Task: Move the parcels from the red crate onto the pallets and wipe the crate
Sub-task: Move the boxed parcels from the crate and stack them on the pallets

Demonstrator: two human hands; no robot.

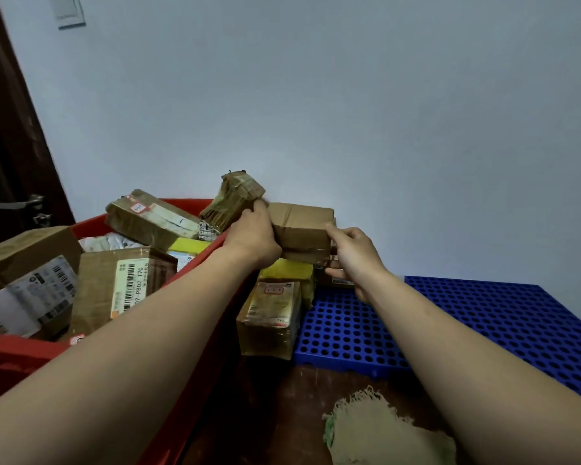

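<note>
Left hand (255,233) and right hand (353,258) grip a brown parcel (300,226).

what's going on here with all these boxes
A person is moving parcels out of the red crate. The left hand and right hand hold a brown parcel by its ends atop a small stack on the blue pallet. Several parcels are still in the crate, and a cloth lies on the floor, unused.
</note>
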